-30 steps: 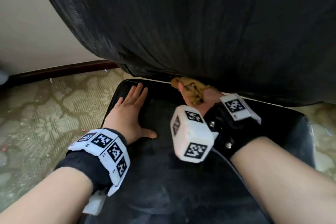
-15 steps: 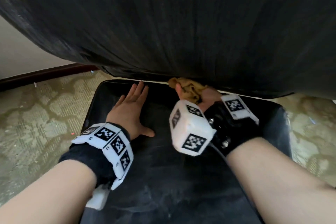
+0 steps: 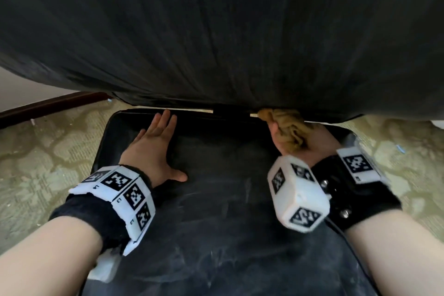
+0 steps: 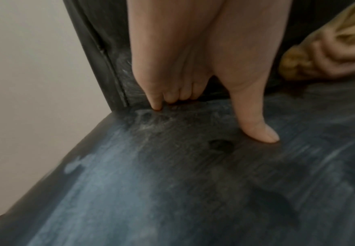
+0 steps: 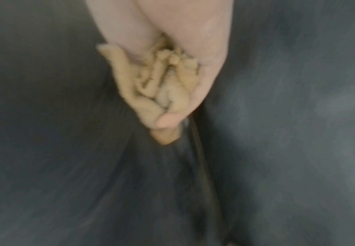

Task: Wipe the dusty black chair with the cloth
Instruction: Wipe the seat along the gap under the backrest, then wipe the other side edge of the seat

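We press our left hand (image 3: pixel 153 149) flat, fingers spread, on the seat of the dusty black chair (image 3: pixel 216 235) to steady it, while our right hand (image 3: pixel 310 142) grips the bunched cloth (image 3: pixel 288 127) at the seat's back edge, beneath the backrest (image 3: pixel 216 31), likely to wipe that crevice.

Left hand (image 3: pixel 153 149) flat, fingers straight; right hand (image 3: pixel 310 142) clenched

Dusty black chair seat (image 3: pixel 216 235), left hand (image 3: pixel 153 149) flat on it, over patterned floor (image 3: pixel 48 151).

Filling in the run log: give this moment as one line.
left hand flat on chair seat | right hand grips cloth at seat back base | dust streaks remain
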The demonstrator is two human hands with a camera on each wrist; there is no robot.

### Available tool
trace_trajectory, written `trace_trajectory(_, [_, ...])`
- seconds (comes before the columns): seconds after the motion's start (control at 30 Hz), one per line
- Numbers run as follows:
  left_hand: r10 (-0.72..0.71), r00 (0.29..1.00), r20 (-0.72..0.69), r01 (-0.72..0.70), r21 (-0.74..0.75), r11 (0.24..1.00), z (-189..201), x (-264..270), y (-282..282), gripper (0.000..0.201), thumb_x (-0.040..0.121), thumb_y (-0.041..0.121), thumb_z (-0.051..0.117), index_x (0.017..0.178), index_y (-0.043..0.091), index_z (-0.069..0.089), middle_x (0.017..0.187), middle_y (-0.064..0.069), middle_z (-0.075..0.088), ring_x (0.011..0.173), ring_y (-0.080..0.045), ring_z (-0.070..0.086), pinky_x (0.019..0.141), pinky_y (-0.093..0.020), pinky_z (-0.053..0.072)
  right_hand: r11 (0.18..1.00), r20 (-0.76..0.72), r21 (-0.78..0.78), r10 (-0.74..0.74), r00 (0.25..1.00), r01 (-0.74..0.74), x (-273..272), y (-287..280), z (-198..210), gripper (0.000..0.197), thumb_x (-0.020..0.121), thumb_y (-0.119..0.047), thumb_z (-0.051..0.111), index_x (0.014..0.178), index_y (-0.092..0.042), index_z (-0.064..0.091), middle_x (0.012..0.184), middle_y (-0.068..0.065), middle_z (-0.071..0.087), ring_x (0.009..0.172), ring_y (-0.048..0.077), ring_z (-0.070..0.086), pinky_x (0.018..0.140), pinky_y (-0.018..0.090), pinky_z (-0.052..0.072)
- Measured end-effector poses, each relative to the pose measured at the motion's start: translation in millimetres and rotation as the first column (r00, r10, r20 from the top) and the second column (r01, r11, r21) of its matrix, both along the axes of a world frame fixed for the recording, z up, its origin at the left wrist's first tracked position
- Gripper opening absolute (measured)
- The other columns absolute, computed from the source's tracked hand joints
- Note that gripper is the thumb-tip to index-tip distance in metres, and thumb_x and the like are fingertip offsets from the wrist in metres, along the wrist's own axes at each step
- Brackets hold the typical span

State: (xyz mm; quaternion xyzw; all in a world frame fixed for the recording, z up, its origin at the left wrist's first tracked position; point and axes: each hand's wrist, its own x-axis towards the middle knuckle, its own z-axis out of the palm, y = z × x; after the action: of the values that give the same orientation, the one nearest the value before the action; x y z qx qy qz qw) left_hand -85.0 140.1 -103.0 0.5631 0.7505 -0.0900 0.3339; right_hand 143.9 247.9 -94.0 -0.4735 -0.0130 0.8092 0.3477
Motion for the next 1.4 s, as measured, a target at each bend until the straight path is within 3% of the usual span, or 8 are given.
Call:
trace_trajectory(0.13, [0.005, 1.0, -0.026, -0.006, -0.014, 1.0, 1, 2, 4, 0.126, 0.064, 0.037, 0.082, 0.148, 0.016, -0.009, 0.156, 0.001, -0.018, 0.143, -0.012, -0.015, 0.119, -0.034, 0.002, 0.998, 0.0, -0.07, -0.005, 1.0, 0.005, 25, 9, 2, 0.041, 0.101, -0.012, 0.016, 0.108, 0.003, 0.054, 0.077, 0.012, 0.067, 0.069, 0.018, 0.066, 0.039, 0.023, 0.054])
trace_trajectory(0.47, [0.018, 1.0, -0.01, -0.018, 0.032, 0.999, 0, 3, 2, 0.127, 0.06, 0.036, 0.084, 0.149, 0.017, -0.005, 0.157, 0.002, -0.014, 0.144, -0.011, -0.013, 0.12, -0.035, 0.005, 0.999, 0.11, -0.002, -0.053, 0.992, 0.053, 46, 15, 8, 0.025, 0.076, -0.002, 0.042, 0.069, 0.003, 0.066, 0.059, 0.017, 0.068, 0.053, 0.024, 0.069, 0.041, 0.028, 0.056])
trace_trajectory(0.63, [0.006, 0.999, -0.048, -0.005, 0.032, 0.999, -2, 2, 3, 0.129, 0.057, 0.034, 0.086, 0.149, 0.014, -0.001, 0.157, -0.001, -0.01, 0.145, -0.015, -0.008, 0.12, -0.037, 0.009, 0.997, 0.009, -0.045, -0.065, 0.998, 0.065, 88, 15, 2, 0.063, 0.102, -0.017, 0.014, 0.076, 0.009, 0.066, 0.097, 0.017, 0.066, 0.082, 0.032, 0.071, 0.05, 0.033, 0.058])
trace_trajectory(0.73, [0.026, 0.998, -0.053, -0.024, 0.036, 0.999, -3, 3, 3, 0.129, 0.056, 0.032, 0.088, 0.149, 0.013, 0.001, 0.158, -0.002, -0.008, 0.145, -0.016, -0.006, 0.119, -0.037, 0.009, 0.999, 0.113, -0.043, 0.035, 0.993, -0.03, 73, 32, 19, 0.009, 0.074, 0.004, 0.044, 0.077, 0.006, 0.052, 0.14, 0.017, 0.046, 0.118, 0.029, 0.056, 0.055, 0.025, 0.056])
trace_trajectory(0.87, [0.04, 0.997, -0.069, -0.038, 0.026, 0.999, -6, 4, 8, 0.13, 0.054, 0.026, 0.089, 0.148, 0.012, 0.002, 0.157, -0.003, -0.007, 0.145, -0.016, -0.005, 0.118, -0.034, 0.008, 0.985, -0.256, -0.137, 0.064, 0.965, -0.102, 109, 34, 0, 0.053, 0.045, 0.025, 0.073, 0.092, 0.001, 0.063, 0.083, 0.011, 0.069, 0.068, -0.008, 0.064, 0.074, -0.008, 0.039])
trace_trajectory(0.97, [0.034, 0.996, -0.088, -0.033, 0.01, 0.999, -7, 4, 8, 0.126, 0.055, 0.021, 0.09, 0.148, 0.012, 0.006, 0.157, -0.005, -0.002, 0.145, -0.016, -0.001, 0.118, -0.033, 0.008, 0.99, 0.116, -0.012, 0.144, 0.983, -0.143, 151, 29, 4, 0.039, 0.055, 0.004, 0.069, 0.093, -0.005, 0.063, 0.078, 0.013, 0.07, 0.061, 0.016, 0.07, 0.061, 0.022, 0.059])
trace_trajectory(1.13, [-0.302, 0.933, 0.196, 0.227, 0.331, 0.916, 4, 84, 5, 0.083, 0.073, 0.019, 0.077, 0.139, 0.021, 0.027, 0.147, 0.007, 0.023, 0.137, 0.002, 0.011, 0.113, -0.011, 0.006, 0.93, 0.586, 0.151, 0.188, 0.788, -0.334, 202, 26, 15, 0.022, 0.09, 0.001, 0.05, 0.109, -0.003, 0.06, 0.1, 0.019, 0.064, 0.068, 0.019, 0.068, 0.056, 0.031, 0.06])
trace_trajectory(1.4, [-0.33, 0.943, 0.05, 0.313, 0.206, 0.927, 0, 261, 38, 0.118, 0.07, 0.063, 0.063, 0.145, 0.028, -0.021, 0.151, 0.01, -0.031, 0.139, -0.009, -0.028, 0.115, -0.039, -0.013, 0.486, 1.0, 0.003, 0.013, 0.011, -0.874, 195, 7, -22, 0.043, 0.084, 0.0, 0.055, 0.122, -0.019, 0.062, 0.125, 0.005, 0.061, 0.117, 0.022, 0.053, 0.099, 0.023, 0.035])
